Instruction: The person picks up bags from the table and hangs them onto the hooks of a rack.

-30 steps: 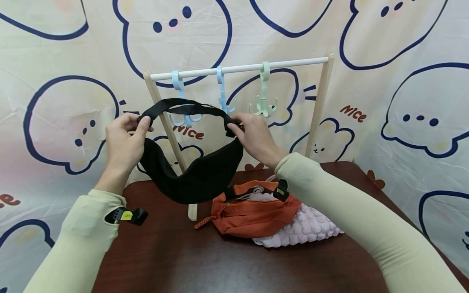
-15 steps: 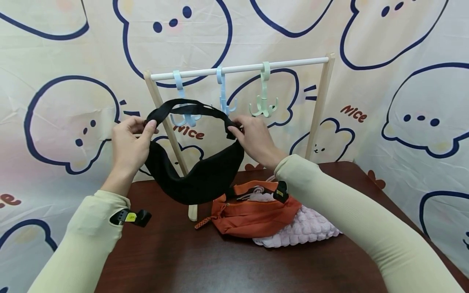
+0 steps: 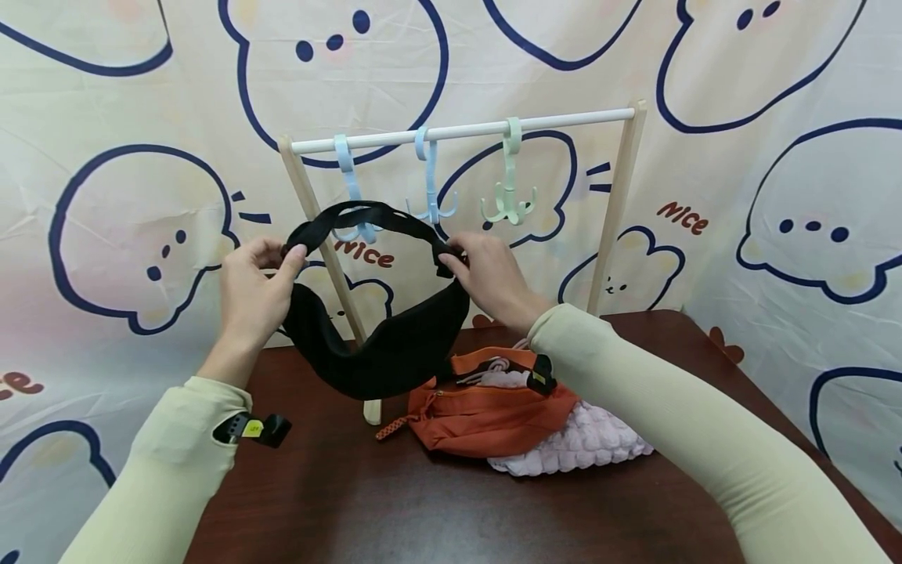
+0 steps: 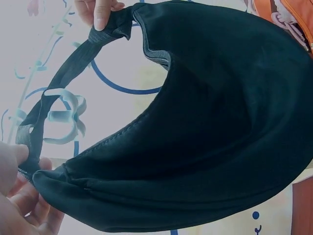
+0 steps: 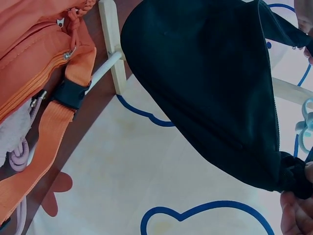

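A black crescent-shaped shoulder bag (image 3: pixel 380 352) hangs in the air between both hands, its strap (image 3: pixel 373 215) arched above its body. My left hand (image 3: pixel 257 290) pinches the strap's left end between thumb and fingers, while the right hand (image 3: pixel 493 274) pinches the strap's right end. In the left wrist view the bag (image 4: pixel 210 117) fills most of the picture, with a zipper along its inner curve. Behind the strap, a blue hook (image 3: pixel 348 180) is partly covered by it. Another blue hook (image 3: pixel 431 180) and a green hook (image 3: pixel 510 176) hang farther right.
The hooks hang from a white rod (image 3: pixel 571 120) on a wooden-legged rack (image 3: pixel 616 211). An orange waist bag (image 3: pixel 486 419) lies over a pink quilted bag (image 3: pixel 585 442) on the dark brown table (image 3: pixel 437 517). A cartoon-print cloth (image 3: pixel 127 227) covers the wall behind.
My left hand has moved right and slightly down, bringing the strap ends closer together. The black bag has lowered a little; the right hand has dropped slightly.
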